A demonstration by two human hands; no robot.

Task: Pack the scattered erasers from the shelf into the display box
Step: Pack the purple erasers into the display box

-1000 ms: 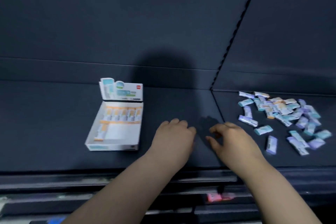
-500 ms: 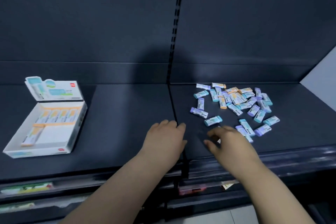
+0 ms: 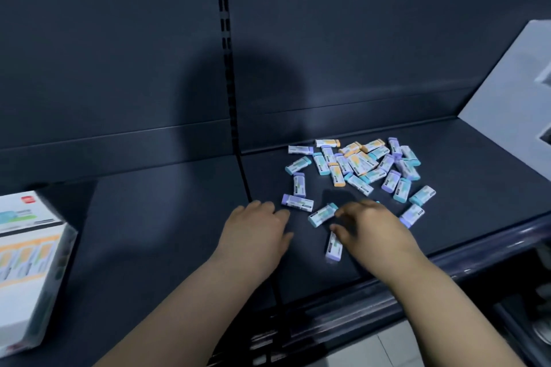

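A heap of several small erasers (image 3: 360, 165) in purple, teal and orange sleeves lies on the dark shelf (image 3: 167, 217), right of the centre seam. The white display box (image 3: 26, 265) sits at the far left, cut off by the frame edge, with a row of erasers inside. My left hand (image 3: 255, 232) rests palm down just left of a purple eraser (image 3: 297, 202), holding nothing. My right hand (image 3: 369, 228) hovers over the near edge of the heap, fingers spread, beside a teal eraser (image 3: 322, 214) and a purple eraser (image 3: 334, 246).
A slotted upright (image 3: 225, 48) runs down the dark back panel. The shelf's raised front lip (image 3: 447, 262) runs below my forearms. A grey wall (image 3: 512, 92) bounds the right end. Lower shelves show beneath.
My view has swung right, so the box has slid to the left edge and the heap sits centred. Both hands have moved right, up to the heap's near edge.
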